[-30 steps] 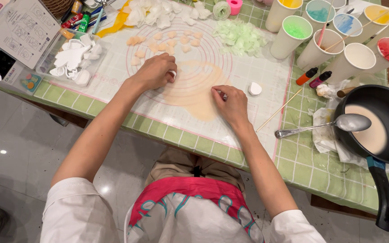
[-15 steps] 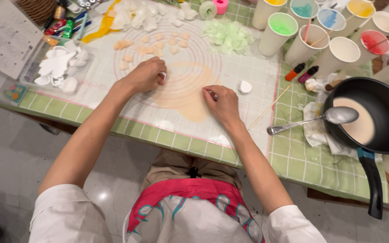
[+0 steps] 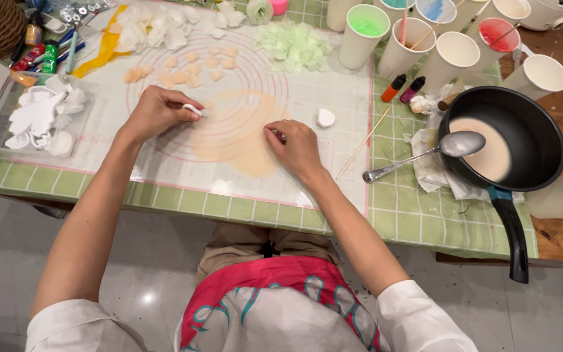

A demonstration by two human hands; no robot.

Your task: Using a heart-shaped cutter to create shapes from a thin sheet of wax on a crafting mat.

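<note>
A thin sheet of peach-coloured paste (image 3: 232,133) lies on a white mat with pink circles (image 3: 333,104). My left hand (image 3: 154,112) pinches a small white petal-shaped cutter (image 3: 192,109) at the sheet's left edge. My right hand (image 3: 296,146) rests on the sheet's right side, with something small between its fingertips that I cannot make out. Another white cutter (image 3: 325,118) lies on the mat to the right. Cut peach petals (image 3: 187,68) sit at the mat's far side.
A black pan (image 3: 509,140) with cream liquid and a metal spoon (image 3: 425,156) stands at the right. Paper cups of coloured liquid (image 3: 366,26) line the back. Pale green petals (image 3: 291,44), white petals (image 3: 158,26), a wooden skewer (image 3: 364,141) and a clear tray of white cutters (image 3: 40,117) lie about.
The view has shifted a little. Both hands stay on the peach sheet; my left hand has lifted slightly and now shows the white cutter between its fingers.
</note>
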